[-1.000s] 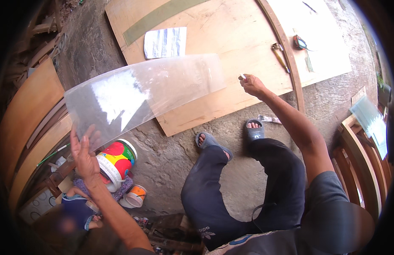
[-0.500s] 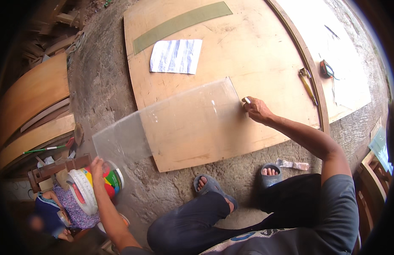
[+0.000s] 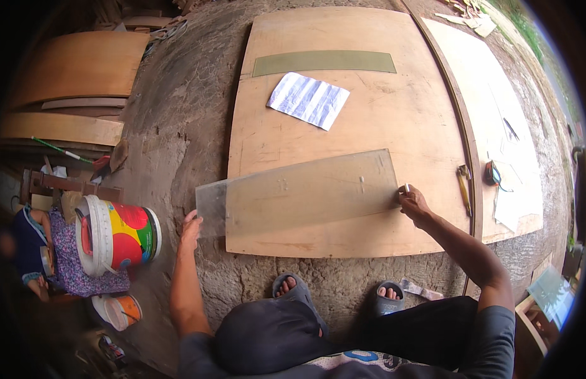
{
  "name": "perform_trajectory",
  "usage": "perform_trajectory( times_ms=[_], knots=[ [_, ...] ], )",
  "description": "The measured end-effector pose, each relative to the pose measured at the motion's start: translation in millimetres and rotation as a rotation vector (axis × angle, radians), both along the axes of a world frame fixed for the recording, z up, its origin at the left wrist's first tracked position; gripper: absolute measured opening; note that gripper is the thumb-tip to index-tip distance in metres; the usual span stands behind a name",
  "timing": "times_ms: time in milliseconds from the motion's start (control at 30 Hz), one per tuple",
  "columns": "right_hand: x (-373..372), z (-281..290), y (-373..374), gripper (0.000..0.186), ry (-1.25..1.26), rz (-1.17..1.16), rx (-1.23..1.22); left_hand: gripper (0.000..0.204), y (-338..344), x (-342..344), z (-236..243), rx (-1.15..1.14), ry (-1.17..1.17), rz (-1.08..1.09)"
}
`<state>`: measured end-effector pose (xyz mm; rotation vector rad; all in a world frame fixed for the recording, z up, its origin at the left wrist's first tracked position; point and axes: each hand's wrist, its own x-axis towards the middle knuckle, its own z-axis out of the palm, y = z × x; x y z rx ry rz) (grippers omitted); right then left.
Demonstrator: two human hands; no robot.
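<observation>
A long rectangular sheet of clear glass [image 3: 305, 192] lies slantwise above the near part of a plywood board [image 3: 343, 240], its left end sticking out past the board's edge. My left hand [image 3: 190, 228] grips the glass at that left end. At the opposite end my right hand [image 3: 414, 203] is closed at the glass edge, with a small white stick-like thing [image 3: 406, 187] showing between the fingers; the rest of it is hidden. Whether the glass rests on the board or is held just above it, I cannot tell.
Farther up the board lie a striped paper [image 3: 308, 101] and a greenish glass strip [image 3: 324, 62]. A yellow-handled tool [image 3: 463, 189] is by the wooden strip at right, a tape measure [image 3: 492, 172] beyond. A paint bucket [image 3: 119, 235] stands left, near a seated person [image 3: 37, 252].
The glass sheet has come round to a flatter slant, its left end now nearer the board. Both hands have moved with it, still at its ends. My view has turned.
</observation>
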<state>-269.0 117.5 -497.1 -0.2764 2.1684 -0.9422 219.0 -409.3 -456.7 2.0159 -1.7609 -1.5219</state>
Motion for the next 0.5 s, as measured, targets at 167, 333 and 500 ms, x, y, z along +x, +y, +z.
perform_trajectory(
  times_ms=[167,333,500],
  knots=[
    [-23,-26,51,0.032,0.266,-0.112,0.132,0.054,30,-60,9,0.049,0.127,-0.081],
    [-38,-16,83,0.026,0.266,-0.181,0.137,0.054,28,-104,-8,-0.033,0.202,-0.238],
    [-37,0,89,0.029,0.213,-0.240,0.109,0.048,20,-112,-40,-0.127,0.159,-0.307]
  ],
)
